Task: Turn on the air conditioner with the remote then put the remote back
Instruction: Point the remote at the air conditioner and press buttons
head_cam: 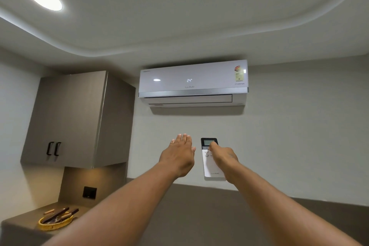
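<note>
Being gripped by the right hand (224, 156), the remote (210, 159) is aimed at the air conditioner (193, 83) for signal reach; the left hand (179, 154) is being held open, empty.

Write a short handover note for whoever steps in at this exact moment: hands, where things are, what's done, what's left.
Left hand: open, flat, held up in the air, holding nothing.
Right hand: on the remote, thumb on the buttons just below its screen; whether the fingers wrap it cannot be seen.
Remote: upright against the wall, below the air conditioner; whether it sits in a wall holder is unclear.
Done: the unit's display is lit and reads 24, so it appears to be on.
Left: confirm the remote is seated back in its place, then let go.
</note>
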